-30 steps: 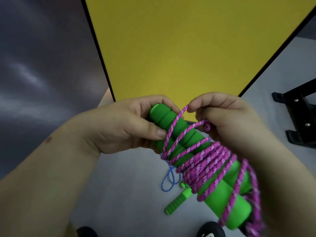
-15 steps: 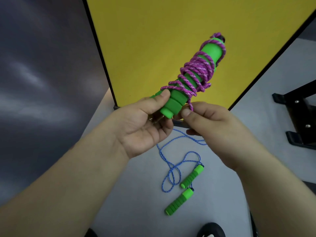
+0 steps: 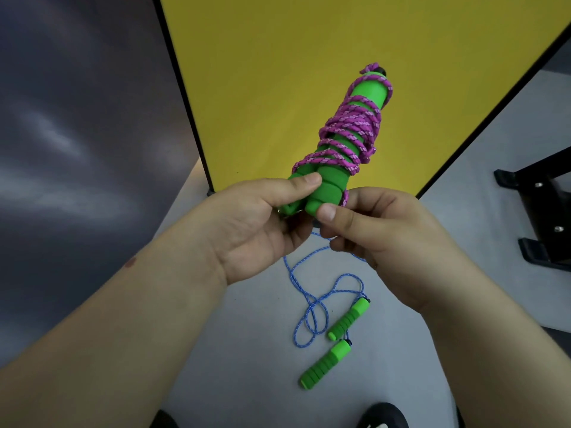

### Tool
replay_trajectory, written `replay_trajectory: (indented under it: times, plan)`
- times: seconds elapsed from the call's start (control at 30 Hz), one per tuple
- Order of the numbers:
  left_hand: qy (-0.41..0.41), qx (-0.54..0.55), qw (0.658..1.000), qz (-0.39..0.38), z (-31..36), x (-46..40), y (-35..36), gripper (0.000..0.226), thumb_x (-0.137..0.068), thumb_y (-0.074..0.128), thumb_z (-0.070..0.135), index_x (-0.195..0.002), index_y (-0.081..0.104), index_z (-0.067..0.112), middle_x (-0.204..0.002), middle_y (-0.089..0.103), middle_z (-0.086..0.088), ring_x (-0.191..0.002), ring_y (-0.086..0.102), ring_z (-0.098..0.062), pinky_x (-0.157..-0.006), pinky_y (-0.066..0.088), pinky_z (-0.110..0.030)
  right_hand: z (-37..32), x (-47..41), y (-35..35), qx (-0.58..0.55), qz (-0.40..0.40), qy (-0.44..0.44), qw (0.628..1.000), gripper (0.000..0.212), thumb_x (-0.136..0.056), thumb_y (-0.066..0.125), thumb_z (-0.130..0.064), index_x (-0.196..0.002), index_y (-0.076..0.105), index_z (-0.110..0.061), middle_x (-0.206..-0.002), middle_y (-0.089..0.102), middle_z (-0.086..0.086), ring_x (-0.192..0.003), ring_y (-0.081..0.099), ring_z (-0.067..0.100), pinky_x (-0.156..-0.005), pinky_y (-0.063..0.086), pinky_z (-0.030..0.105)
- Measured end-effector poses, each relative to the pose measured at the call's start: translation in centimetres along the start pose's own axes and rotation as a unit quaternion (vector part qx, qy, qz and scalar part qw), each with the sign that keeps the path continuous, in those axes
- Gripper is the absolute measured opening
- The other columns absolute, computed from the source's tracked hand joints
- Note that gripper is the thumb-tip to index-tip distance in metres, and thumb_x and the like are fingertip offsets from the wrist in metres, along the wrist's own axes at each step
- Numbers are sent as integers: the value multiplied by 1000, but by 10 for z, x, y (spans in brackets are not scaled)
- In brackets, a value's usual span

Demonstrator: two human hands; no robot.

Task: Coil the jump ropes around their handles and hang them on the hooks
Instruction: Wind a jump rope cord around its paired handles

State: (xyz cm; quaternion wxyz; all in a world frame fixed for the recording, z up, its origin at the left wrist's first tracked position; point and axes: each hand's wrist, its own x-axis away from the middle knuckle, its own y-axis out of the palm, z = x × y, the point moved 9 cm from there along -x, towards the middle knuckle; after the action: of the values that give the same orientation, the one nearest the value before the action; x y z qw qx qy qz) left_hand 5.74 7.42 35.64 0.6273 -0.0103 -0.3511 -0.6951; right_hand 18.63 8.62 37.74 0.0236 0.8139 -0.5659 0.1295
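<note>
A pink jump rope (image 3: 350, 135) is coiled around its two green foam handles (image 3: 367, 94), which point up and away in front of the yellow panel. My left hand (image 3: 259, 223) grips the near ends of the handles, thumb on top. My right hand (image 3: 377, 233) pinches the same near end from the right, where a bit of pink rope shows by the fingers. On the floor below lies a blue jump rope (image 3: 312, 307), loose and looped, with its two green handles (image 3: 326, 362) side by side. No hooks are in view.
A yellow panel (image 3: 278, 72) with a black frame stands ahead. A dark wall (image 3: 77, 134) fills the left. A black metal stand (image 3: 543, 217) sits at the right on the grey floor (image 3: 253, 350). Dark shoe tips (image 3: 383, 415) show at the bottom edge.
The coiled bundle swung from lying low across my hands to pointing up and away. My hands shifted to its near end. The blue rope on the floor came into full view.
</note>
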Motion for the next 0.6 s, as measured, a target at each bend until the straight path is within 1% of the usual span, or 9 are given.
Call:
replay_trajectory:
  times: [0.07,0.13,0.17,0.27,0.33,0.43,0.5,0.57,0.6]
  plan:
    - [-11,16,1000,-8,-3,0,0,38,-75,70,24,-110,73,9,-107,73,-7,-91,64,-17,-88,45,-28,3,0,1,-43,-3,15,999,25,-57,83,-43,-65,74,-21,-74,73,5,-69,63,18,-72,50,31]
    - [-5,31,999,-9,-3,-1,0,33,-76,69,22,-107,73,10,-99,75,-4,-89,66,-17,-87,48,-29,7,0,4,-105,-7,36,994,17,-59,82,-34,-62,73,-20,-73,74,6,-70,68,16,-67,54,26]
    - [0,37,999,-12,-2,-1,1,32,-77,69,22,-106,72,11,-96,76,-3,-87,68,-17,-86,49,-29,8,0,6,-144,-13,47,988,13,-63,80,-29,-65,73,-18,-75,75,7,-70,71,15,-64,56,23]
    - [12,59,998,-27,1,-1,5,31,-79,67,22,-107,73,10,-95,77,-4,-85,71,-16,-86,52,-31,8,1,8,-230,-18,65,971,16,-72,73,-21,-81,70,-8,-81,76,10,-72,75,15,-61,59,24]
    - [21,60,998,-27,3,-1,5,31,-79,67,20,-106,73,8,-95,78,-6,-88,71,-18,-90,53,-33,6,1,6,-244,-13,60,968,13,-76,70,-18,-83,68,-7,-79,76,10,-71,75,16,-60,59,24]
    - [46,58,997,-12,6,-2,3,32,-78,66,20,-106,72,4,-91,76,-8,-88,69,-21,-96,52,-36,4,1,6,-228,-5,43,973,8,-87,65,-13,-81,65,-9,-79,76,10,-70,74,17,-59,58,25]
    - [71,63,995,-10,9,-4,3,37,-80,67,19,-111,70,0,-92,75,-11,-86,70,-22,-93,55,-36,2,2,6,-220,-3,34,975,8,-86,65,-12,-79,63,-9,-79,76,8,-68,74,16,-59,58,24]
    - [97,74,992,0,12,-4,1,45,-83,67,17,-122,65,-6,-95,74,-13,-84,71,-23,-86,58,-34,-2,2,5,-214,6,32,976,8,-84,66,-12,-78,62,-8,-74,75,7,-65,73,14,-58,58,24]
    - [111,74,991,10,14,-4,-1,48,-86,67,15,-127,62,-8,-97,74,-14,-85,71,-23,-85,59,-34,-2,3,4,-214,13,36,976,9,-86,65,-10,-78,61,-8,-71,74,6,-63,72,13,-57,58,23]
